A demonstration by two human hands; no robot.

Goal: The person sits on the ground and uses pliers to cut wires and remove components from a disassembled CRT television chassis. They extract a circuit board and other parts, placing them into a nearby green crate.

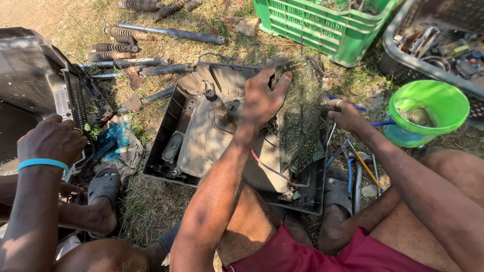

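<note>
Your left hand (262, 95) grips the circuit board (301, 113) upright over the television shell (169, 131); right hand (348, 115) fingers hidden, can't tell. Pulling harder could snap the attached red wire (267, 166).

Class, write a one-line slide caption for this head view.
Left hand tilts a green circuit board up from an opened grey television casing while right hand reaches among tools.

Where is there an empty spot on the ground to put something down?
Bare grass lies between the open grey casing and the co-worker's sandalled foot, and also between the casing and the green crate. It is crowded on the right, where tools lie beside the green bucket.
</note>
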